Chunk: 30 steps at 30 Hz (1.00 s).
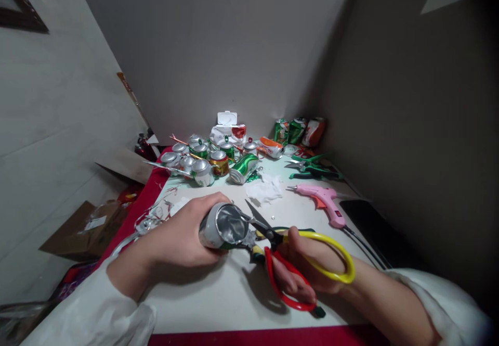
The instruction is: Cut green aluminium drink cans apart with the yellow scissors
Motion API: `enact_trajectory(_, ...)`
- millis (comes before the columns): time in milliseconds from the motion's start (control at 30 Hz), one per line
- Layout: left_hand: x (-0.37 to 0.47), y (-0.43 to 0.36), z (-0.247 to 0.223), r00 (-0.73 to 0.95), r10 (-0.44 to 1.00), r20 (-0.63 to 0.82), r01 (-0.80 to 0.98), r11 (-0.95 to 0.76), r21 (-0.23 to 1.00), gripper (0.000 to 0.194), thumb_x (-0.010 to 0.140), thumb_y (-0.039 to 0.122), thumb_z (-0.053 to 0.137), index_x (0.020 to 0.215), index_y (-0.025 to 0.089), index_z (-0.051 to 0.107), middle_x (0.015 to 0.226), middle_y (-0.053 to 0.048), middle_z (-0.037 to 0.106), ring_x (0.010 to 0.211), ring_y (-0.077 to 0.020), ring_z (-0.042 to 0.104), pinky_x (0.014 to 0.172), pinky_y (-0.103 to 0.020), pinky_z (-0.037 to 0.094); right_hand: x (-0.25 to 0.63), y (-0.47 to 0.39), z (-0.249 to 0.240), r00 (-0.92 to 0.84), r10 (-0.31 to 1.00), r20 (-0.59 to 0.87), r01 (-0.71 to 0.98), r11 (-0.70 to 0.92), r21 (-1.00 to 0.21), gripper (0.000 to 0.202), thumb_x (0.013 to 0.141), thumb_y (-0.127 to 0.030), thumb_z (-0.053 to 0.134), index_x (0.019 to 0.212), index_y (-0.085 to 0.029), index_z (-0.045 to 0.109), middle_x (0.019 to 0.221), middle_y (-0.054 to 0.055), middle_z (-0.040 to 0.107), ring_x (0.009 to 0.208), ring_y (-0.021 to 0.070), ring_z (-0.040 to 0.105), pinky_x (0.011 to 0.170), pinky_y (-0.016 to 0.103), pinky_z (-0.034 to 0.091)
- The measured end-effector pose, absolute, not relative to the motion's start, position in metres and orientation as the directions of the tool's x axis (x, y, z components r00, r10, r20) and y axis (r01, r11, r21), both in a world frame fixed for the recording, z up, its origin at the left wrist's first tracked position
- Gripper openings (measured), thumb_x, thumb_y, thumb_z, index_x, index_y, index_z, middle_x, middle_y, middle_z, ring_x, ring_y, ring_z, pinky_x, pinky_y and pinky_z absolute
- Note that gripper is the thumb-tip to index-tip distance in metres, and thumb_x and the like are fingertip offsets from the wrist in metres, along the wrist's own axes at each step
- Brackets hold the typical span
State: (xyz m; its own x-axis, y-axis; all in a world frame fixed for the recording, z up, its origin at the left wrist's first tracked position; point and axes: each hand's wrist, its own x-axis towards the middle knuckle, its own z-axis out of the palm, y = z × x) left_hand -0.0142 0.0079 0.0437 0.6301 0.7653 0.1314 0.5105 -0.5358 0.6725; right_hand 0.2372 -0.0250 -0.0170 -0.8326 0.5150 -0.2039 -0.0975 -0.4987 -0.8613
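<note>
My left hand [195, 231] is wrapped round a silver drink can [212, 229], tilted so that its cut-open end and shiny inside face me. A jagged strip of metal sticks out from the rim on the right. In my right hand [312, 265] are scissors [275, 236] with one yellow and one red handle loop. The blades are parted beside the can's rim; whether they touch the metal I cannot tell. Under the scissors lies another tool with dark and yellow parts, mostly hidden.
Several cut-down cans [202, 171] stand at the back left, near a green can [244, 168] on its side. To the right lie a pink glue gun [322, 200], green-handled pliers [312, 168] and a black slab [370, 231]. Metal scraps [154, 218] and crumpled tissue [267, 189] also lie about.
</note>
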Motion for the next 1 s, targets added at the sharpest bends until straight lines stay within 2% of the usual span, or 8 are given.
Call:
enact_trajectory(133, -0.005, 0.010, 0.032, 0.435, 0.816, 0.382, 0.635, -0.578, 0.512, 0.055, 0.062, 0.022, 0.076, 0.113, 0.022, 0.055, 0.119, -0.007, 0.061, 0.110, -0.0266, 0.059, 0.097, -0.038, 0.048, 0.235, -0.022, -0.016, -0.733, 0.637, -0.236, -0.135, -0.477, -0.868, 0.078, 0.070, -0.091, 0.042, 0.057, -0.016, 0.059, 0.037, -0.003, 0.042, 0.034, 0.0101, 0.037, 0.040, 0.024, 0.030)
enact_trajectory(300, -0.003, 0.012, 0.020, 0.322, 0.826, 0.463, 0.734, -0.527, 0.429, 0.090, 0.060, 0.041, 0.084, 0.138, 0.023, 0.042, 0.143, -0.012, 0.051, 0.132, -0.0330, 0.049, 0.110, -0.047, 0.040, 0.229, -0.025, -0.019, -0.677, 0.695, -0.242, -0.145, -0.448, -0.882, 0.079, 0.073, -0.092, 0.033, 0.061, -0.017, 0.056, 0.038, -0.004, 0.040, 0.033, 0.0093, 0.036, 0.040, 0.024, 0.032)
enact_trajectory(400, -0.004, 0.010, 0.020, 0.321, 0.827, 0.462, 0.763, -0.515, 0.390, 0.075, 0.062, 0.036, 0.081, 0.130, 0.022, 0.052, 0.138, -0.011, 0.057, 0.128, -0.0340, 0.053, 0.107, -0.045, 0.044, 0.229, -0.028, -0.020, -0.620, 0.756, -0.212, -0.033, -0.295, -0.955, 0.075, 0.078, -0.087, 0.035, 0.067, -0.016, 0.057, 0.043, -0.004, 0.041, 0.038, 0.0091, 0.036, 0.041, 0.024, 0.030)
enact_trajectory(500, -0.005, 0.009, 0.022, 0.317, 0.851, 0.419, 0.783, -0.484, 0.390, 0.062, 0.060, 0.029, 0.078, 0.118, 0.025, 0.059, 0.123, -0.007, 0.067, 0.112, -0.0328, 0.063, 0.091, -0.041, 0.053, 0.231, -0.028, -0.013, -0.516, 0.841, -0.161, 0.216, -0.054, -0.975, 0.053, 0.084, -0.068, 0.052, 0.080, -0.016, 0.056, 0.060, -0.003, 0.047, 0.051, 0.0094, 0.038, 0.047, 0.023, 0.030)
enact_trajectory(600, -0.004, 0.008, 0.023, 0.314, 0.859, 0.404, 0.771, -0.479, 0.419, 0.059, 0.058, 0.026, 0.077, 0.115, 0.026, 0.060, 0.114, -0.004, 0.070, 0.102, -0.0295, 0.066, 0.080, -0.036, 0.054, 0.232, -0.027, -0.001, -0.439, 0.896, -0.071, 0.453, 0.152, -0.878, 0.026, 0.081, -0.040, 0.063, 0.088, -0.018, 0.054, 0.081, 0.001, 0.054, 0.069, 0.0138, 0.047, 0.061, 0.025, 0.039)
enact_trajectory(667, -0.002, 0.007, 0.023, 0.310, 0.853, 0.420, 0.762, -0.487, 0.427, 0.057, 0.059, 0.027, 0.077, 0.114, 0.026, 0.060, 0.112, -0.004, 0.070, 0.101, -0.0285, 0.066, 0.078, -0.034, 0.054, 0.232, -0.027, 0.006, -0.410, 0.912, -0.022, 0.563, 0.234, -0.793, 0.025, 0.077, -0.033, 0.067, 0.091, -0.019, 0.053, 0.091, 0.003, 0.055, 0.078, 0.0174, 0.050, 0.068, 0.028, 0.041)
enact_trajectory(867, 0.001, 0.006, 0.019, 0.338, 0.843, 0.419, 0.701, -0.522, 0.485, 0.060, 0.060, 0.024, 0.077, 0.117, 0.025, 0.059, 0.114, -0.003, 0.069, 0.101, -0.0249, 0.065, 0.086, -0.034, 0.052, 0.231, -0.025, 0.001, -0.353, 0.928, 0.118, 0.675, 0.340, -0.655, 0.049, 0.072, -0.056, 0.076, 0.096, -0.018, 0.057, 0.102, 0.008, 0.055, 0.091, 0.0249, 0.053, 0.076, 0.034, 0.042)
enact_trajectory(1000, 0.002, 0.004, 0.014, 0.350, 0.861, 0.369, 0.692, -0.503, 0.518, 0.062, 0.058, 0.020, 0.074, 0.118, 0.024, 0.059, 0.115, -0.003, 0.068, 0.101, -0.0252, 0.064, 0.090, -0.036, 0.050, 0.233, -0.026, -0.001, -0.353, 0.930, 0.097, 0.706, 0.333, -0.625, 0.050, 0.074, -0.062, 0.072, 0.090, -0.017, 0.057, 0.095, 0.007, 0.057, 0.086, 0.0241, 0.054, 0.072, 0.033, 0.041)
